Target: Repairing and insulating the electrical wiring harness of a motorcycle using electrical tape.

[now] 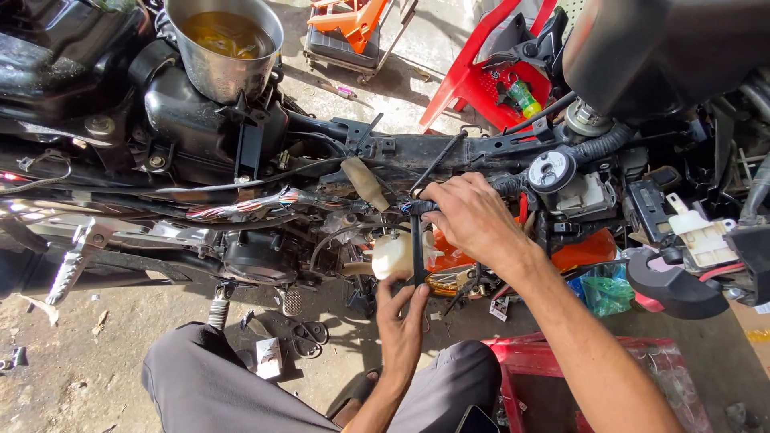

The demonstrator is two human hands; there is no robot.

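Standing right behind the person here — closest in you get their grey-trousered knees and a red plastic tub on the dirt floor just right of them. Everything else I'll place off the stripped motorbike frame running across the middle.

Just below that frame, the left hand is pinching the lower end of a black strap — looks like a strip of tape or a tie, can't tell which — thumb and fingertips closed on it. The strap runs straight up from that hand to the right hand, which sits against the underside of the frame, fingers curled tight around the wire bundle where the strap's top end meets it. So the strap is stretched between the two hands, left one below, right one above.

Right beside the left hand, under the frame, there's a small white plastic reservoir, and something orange behind the right wrist. A loom of coloured wires trails off left along the frame.

Above the frame on the left sits a steel pot with yellowish liquid in it. Beyond the frame, further back on the concrete, a red plastic chair and an orange stand.
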